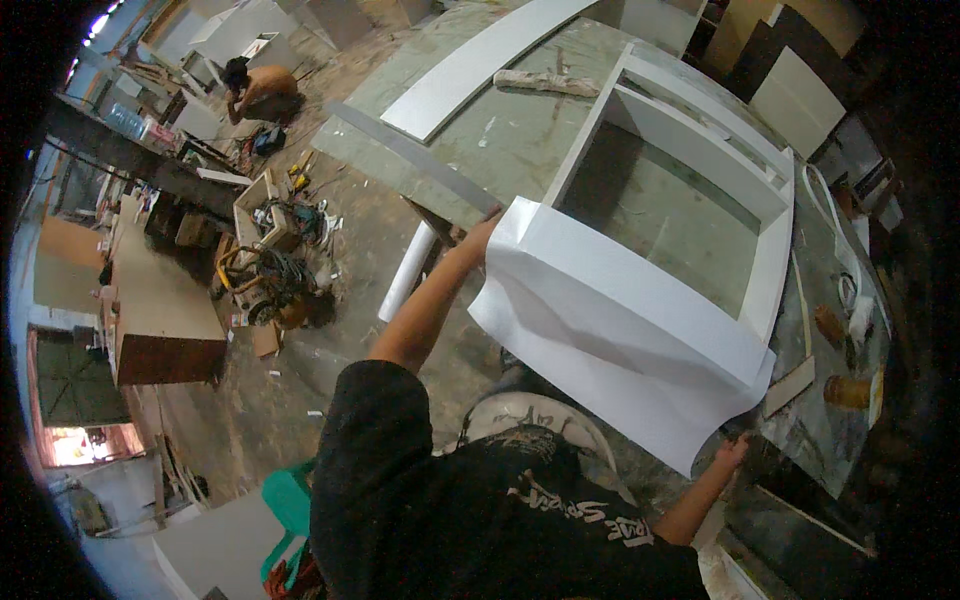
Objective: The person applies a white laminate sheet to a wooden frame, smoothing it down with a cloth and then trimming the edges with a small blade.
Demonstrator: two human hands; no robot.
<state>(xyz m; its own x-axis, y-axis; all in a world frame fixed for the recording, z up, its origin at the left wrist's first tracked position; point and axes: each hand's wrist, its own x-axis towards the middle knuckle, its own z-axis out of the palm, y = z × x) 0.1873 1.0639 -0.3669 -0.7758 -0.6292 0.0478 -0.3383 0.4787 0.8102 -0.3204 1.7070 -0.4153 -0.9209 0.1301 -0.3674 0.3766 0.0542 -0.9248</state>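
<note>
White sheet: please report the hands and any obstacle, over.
Left hand at near end of grey strip, grip unclear. Right hand near corner of white sheet. Sheet hangs along near side of white frame. Strip maybe obstructing.

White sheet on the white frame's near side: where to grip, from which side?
I'd pinch the white sheet by its loose lower edge, reaching from the near side: it hangs in a curve away from the white frame, likely leaving finger room.

Toward five o'clock, bold white brush-style lettering (590,510) runs at a slant across the person's black shirt (385,485). Just short of six o'clock, a smaller, dimmer print (528,438) on the same shirt is too faint to read.
</note>
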